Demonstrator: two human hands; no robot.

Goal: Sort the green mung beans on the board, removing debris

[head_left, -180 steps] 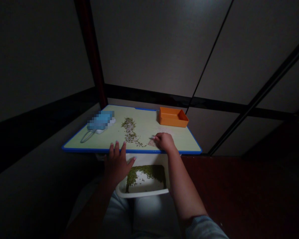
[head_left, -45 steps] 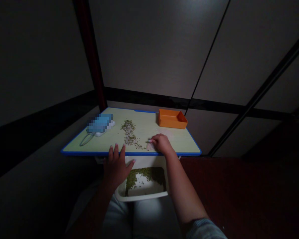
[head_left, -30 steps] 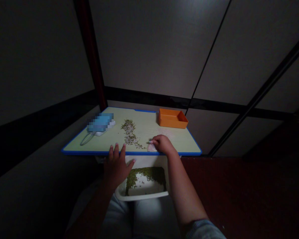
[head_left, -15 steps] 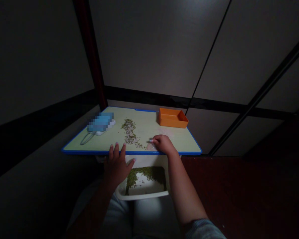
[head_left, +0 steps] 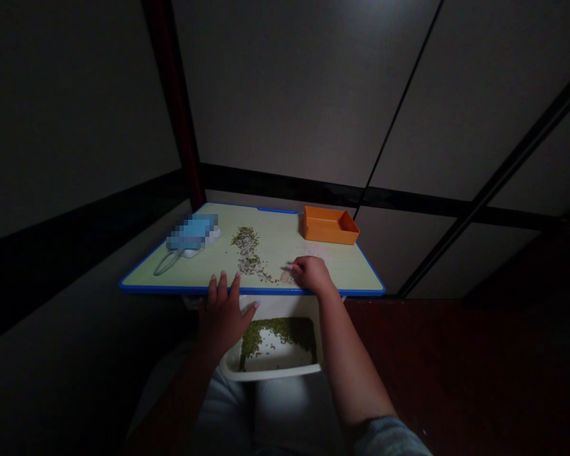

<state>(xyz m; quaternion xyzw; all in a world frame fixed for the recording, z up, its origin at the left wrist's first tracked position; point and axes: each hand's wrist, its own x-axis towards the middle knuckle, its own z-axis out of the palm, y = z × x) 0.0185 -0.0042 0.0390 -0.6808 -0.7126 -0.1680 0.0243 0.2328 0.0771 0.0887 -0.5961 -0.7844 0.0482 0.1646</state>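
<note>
My right hand rests low over the near right part of a pale yellow tabletop with a blue rim. Its fingers are curled and pinched together; anything between them is too small to make out. A little patch of pale bits lies by the fingertips. Left of it a strip of mixed green and whitish grains is spread across the table. My left hand lies with fingers spread over the table's front edge, holding nothing. Beneath that edge, a white tub contains green grains.
An orange open box stands at the back right of the table. On the left are a blurred-out blue object and a grey loop. Panelled walls close in behind and to the left.
My right hand's fingers have shifted very slightly by the pale patch. The left hand, the grains and the tub look the same.
</note>
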